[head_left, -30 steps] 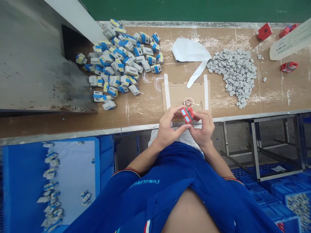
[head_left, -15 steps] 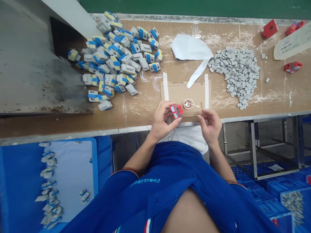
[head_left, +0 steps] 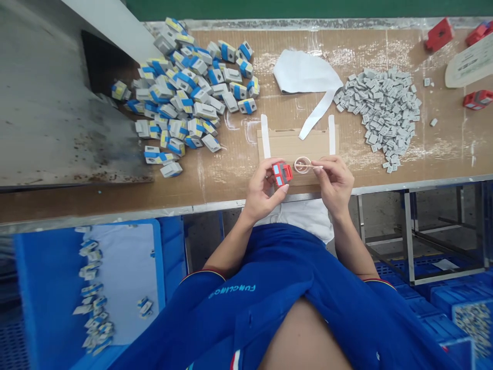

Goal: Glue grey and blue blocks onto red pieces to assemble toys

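I've got the right hand [head_left: 337, 187] in a narrow pinch on a thin stick [head_left: 311, 166], its long axis running left from the fingertips, far end over or in the small round cup [head_left: 302, 172]; I can't tell how deep. Just left of the cup, my left hand [head_left: 260, 198] has the red block [head_left: 283, 174] gripped between thumb and fingers, so the cup's left wall sits between stick tip and block. Under the cup, the cardboard sheet [head_left: 296, 144], with white strips [head_left: 265, 136] at left and right. Farther out, a white cloth [head_left: 304, 72]; far left, heaped blue-and-grey blocks [head_left: 192, 92]; far right, small grey pieces [head_left: 385, 108], both piles well apart from the hands.
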### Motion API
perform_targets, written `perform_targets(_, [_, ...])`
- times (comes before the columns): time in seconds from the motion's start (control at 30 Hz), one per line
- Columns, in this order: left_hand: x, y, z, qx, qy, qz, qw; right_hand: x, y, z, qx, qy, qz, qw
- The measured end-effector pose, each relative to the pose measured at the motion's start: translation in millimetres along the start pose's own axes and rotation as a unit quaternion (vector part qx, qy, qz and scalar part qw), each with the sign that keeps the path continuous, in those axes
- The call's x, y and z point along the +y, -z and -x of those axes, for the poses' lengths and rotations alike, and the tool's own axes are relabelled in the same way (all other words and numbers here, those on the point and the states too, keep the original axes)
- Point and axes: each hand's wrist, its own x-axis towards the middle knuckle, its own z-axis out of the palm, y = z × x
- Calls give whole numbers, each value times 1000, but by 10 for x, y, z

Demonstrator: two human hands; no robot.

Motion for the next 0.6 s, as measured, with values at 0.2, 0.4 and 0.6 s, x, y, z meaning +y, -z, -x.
perform_targets(0.2, [-30,2,10,9,18,12,1000,-34,-27,-49,2,-30,-42,999])
perform_targets(0.4, [-54,-7,40,21,68,43,997,-18,-48,-76,-5,-39,-50,998])
perform_targets(0.6, [-44,-4,51,30,67,38,997,-58,-74,-135,-16,-7,-32,999])
